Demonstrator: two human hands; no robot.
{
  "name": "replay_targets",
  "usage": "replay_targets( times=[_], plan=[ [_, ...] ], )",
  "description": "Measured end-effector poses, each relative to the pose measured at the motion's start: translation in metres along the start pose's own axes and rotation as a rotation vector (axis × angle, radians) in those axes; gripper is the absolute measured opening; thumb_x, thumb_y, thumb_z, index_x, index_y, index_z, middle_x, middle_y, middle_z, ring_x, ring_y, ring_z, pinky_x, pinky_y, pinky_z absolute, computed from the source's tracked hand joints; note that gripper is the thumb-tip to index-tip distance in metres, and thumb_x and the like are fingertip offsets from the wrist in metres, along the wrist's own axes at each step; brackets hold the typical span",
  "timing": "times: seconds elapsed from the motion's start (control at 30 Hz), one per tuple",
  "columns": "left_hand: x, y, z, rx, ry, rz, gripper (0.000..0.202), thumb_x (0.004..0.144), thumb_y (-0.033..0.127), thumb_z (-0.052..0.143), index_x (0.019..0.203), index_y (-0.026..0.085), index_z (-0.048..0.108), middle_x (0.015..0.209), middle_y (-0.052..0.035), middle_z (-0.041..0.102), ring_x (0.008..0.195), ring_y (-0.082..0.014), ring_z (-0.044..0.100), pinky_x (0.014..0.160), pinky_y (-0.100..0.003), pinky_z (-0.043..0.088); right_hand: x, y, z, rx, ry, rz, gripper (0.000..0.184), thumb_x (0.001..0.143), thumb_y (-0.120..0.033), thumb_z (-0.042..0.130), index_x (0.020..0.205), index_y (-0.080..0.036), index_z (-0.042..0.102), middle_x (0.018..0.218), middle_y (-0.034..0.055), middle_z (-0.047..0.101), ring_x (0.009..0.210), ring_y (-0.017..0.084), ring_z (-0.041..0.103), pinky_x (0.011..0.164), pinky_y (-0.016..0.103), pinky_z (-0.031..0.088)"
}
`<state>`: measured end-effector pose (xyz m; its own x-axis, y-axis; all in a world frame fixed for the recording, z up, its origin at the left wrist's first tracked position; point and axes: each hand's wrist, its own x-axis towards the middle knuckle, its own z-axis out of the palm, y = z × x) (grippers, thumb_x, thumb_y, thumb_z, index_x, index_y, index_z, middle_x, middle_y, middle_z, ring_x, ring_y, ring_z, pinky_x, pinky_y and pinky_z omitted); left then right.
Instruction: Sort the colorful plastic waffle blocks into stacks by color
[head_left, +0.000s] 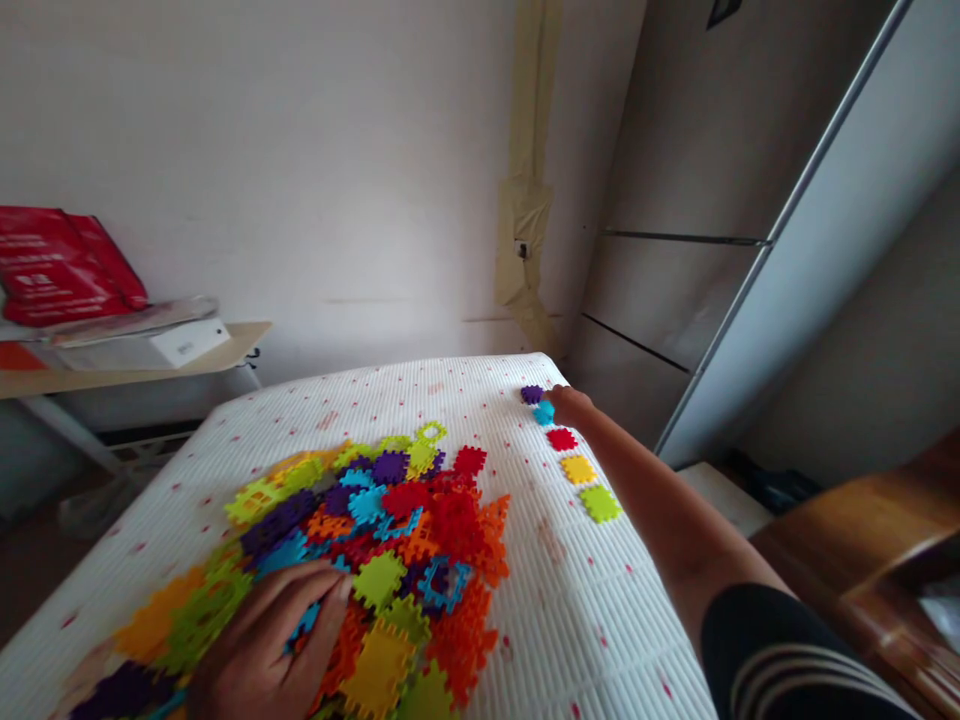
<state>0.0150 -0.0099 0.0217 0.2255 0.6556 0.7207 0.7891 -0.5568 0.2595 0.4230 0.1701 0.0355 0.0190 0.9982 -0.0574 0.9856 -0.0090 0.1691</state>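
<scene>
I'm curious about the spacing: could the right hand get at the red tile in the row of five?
Probably yes. The right hand is beside the purple tile. The blue tile lies between, but the red tile is uncovered on top, and nothing seems to block the way over.

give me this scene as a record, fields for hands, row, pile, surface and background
left hand: at the pile's near side, fingers among pieces; grip unclear
right hand: at the row's far end, by the purple piece and blue piece; grip unclear
row, far to near: purple, blue, red piece, yellow piece, green piece
pile: mixed colours, notched edges
surface: white ridged cover, red specks
background: red bag, white box
</scene>
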Motion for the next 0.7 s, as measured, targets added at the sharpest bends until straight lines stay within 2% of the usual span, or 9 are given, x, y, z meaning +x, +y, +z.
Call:
replay_targets(
  times=[0.17,0.37,0.7],
  plan=[
    [-0.004,-0.006,0.001,0.018,0.013,0.025,0.019,0.085,0.038,0.051,0.08,0.023,0.062,0.08,0.0,0.068,0.07,-0.0132,0.065,0.068,-0.022,0.048,0.009,-0.007,0.001,-0.06,-0.085,0.007,0.056,0.071,-0.016,0.063,0.125,-0.026,0.052,0.12,0.0116,0.057,0.109,0.028,0.055,0.077,0.034,0.048],
    [-0.004,-0.004,0.004,0.023,-0.01,0.053,0.017,0.085,0.037,0.051,0.081,0.024,0.061,0.08,0.0007,0.068,0.07,-0.0125,0.065,0.07,-0.021,0.048,0.014,-0.011,-0.001,-0.086,-0.141,-0.01,0.052,0.075,-0.019,0.059,0.126,-0.027,0.051,0.12,0.0119,0.057,0.108,0.028,0.056,0.078,0.037,0.048],
    [-0.001,0.001,0.004,0.011,0.017,0.064,0.018,0.086,0.036,0.05,0.078,0.023,0.061,0.078,0.0009,0.068,0.068,-0.0121,0.065,0.069,-0.02,0.049,0.022,-0.012,-0.008,-0.085,-0.259,0.008,0.066,0.064,-0.018,0.069,0.127,-0.026,0.051,0.121,0.0109,0.058,0.108,0.03,0.056,0.08,0.038,0.048]
  ],
)
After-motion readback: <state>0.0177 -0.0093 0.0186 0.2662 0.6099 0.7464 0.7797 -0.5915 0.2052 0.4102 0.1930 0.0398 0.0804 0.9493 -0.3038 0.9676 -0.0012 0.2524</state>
